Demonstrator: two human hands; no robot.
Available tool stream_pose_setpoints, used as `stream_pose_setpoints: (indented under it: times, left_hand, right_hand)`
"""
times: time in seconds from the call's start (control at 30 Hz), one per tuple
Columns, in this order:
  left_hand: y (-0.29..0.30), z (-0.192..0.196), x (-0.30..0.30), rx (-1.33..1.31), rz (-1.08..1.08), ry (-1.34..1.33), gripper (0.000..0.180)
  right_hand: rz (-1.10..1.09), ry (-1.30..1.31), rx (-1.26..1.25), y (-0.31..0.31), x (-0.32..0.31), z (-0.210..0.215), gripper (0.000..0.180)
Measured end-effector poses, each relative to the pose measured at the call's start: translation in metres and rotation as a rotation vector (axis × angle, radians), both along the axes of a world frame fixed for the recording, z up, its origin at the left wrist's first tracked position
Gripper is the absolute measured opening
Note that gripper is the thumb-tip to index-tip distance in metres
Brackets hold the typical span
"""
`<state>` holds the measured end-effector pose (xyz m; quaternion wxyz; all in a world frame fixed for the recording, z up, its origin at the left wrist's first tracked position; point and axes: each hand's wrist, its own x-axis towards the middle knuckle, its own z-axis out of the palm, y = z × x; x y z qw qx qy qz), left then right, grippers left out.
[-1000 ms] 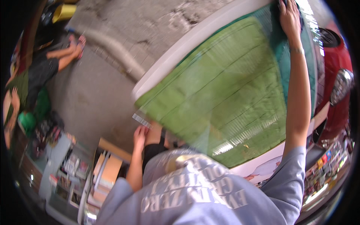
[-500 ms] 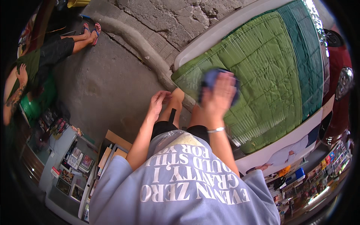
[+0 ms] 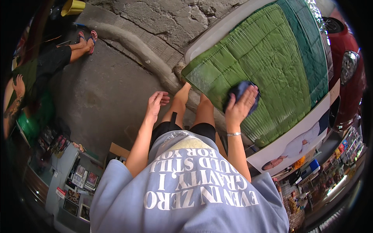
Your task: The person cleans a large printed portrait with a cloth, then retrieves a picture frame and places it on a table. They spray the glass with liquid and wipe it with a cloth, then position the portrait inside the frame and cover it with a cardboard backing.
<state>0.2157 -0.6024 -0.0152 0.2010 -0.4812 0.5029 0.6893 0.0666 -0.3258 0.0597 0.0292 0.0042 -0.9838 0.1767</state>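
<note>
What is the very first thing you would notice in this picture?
The big green glass panel fills the upper right, framed in white. The right hand presses a dark blue cloth flat against its lower left part. The left hand hangs open and empty over the grey pavement, and a red car sits at the far right.
</note>
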Motion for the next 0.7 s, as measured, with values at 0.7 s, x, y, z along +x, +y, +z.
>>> stream_pose_setpoints:
  times: [0.7]
  left_hand:
    - [0.009,0.007,-0.029,0.001,-0.105,0.032,0.034]
  right_hand:
    - [0.206,-0.182,-0.102,-0.077,0.008,-0.021,0.089]
